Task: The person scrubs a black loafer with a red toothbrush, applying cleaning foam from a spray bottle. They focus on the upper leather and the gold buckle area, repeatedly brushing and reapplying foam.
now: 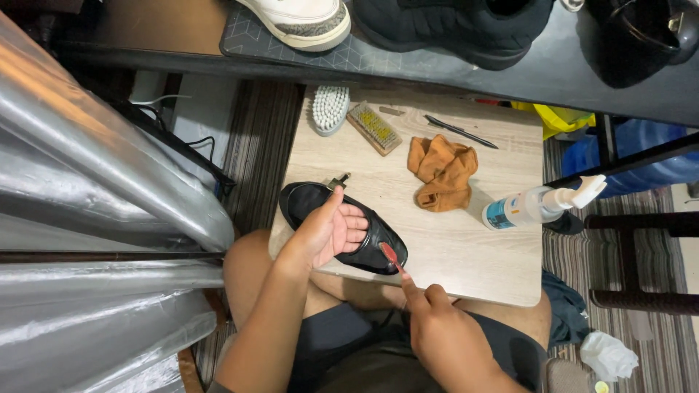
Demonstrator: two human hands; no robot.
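Head view, looking down at lap and small wooden table (466, 247). Left hand (331, 234) lies palm-up with fingers curled over a black shoe (313, 200), pinning it at the table's near-left edge. Shoe lies flat, toe pointing toward the near right, part of it overhanging the edge. Right hand (444, 335) is closed around a small red-tipped brush (391, 256), index finger extended along the handle; brush head touches the shoe's toe end.

Further out on the table: crumpled orange cloth (442, 171) near the middle, white spray bottle (535, 206) lying on its side at the right edge, nozzle hanging past the edge. At the far side, a white-bristle brush (330, 109) and a wooden brush with yellowish bristles (373, 128) sit side by side, with a thin dark pen-like tool (461, 132) to their right.

Dark shelf (568, 69) above the table carries a white sneaker (302, 22) and a black sneaker (455, 25). Silver foil-like sheeting (87, 189) fills the left. Striped rug (258, 138) under the table.
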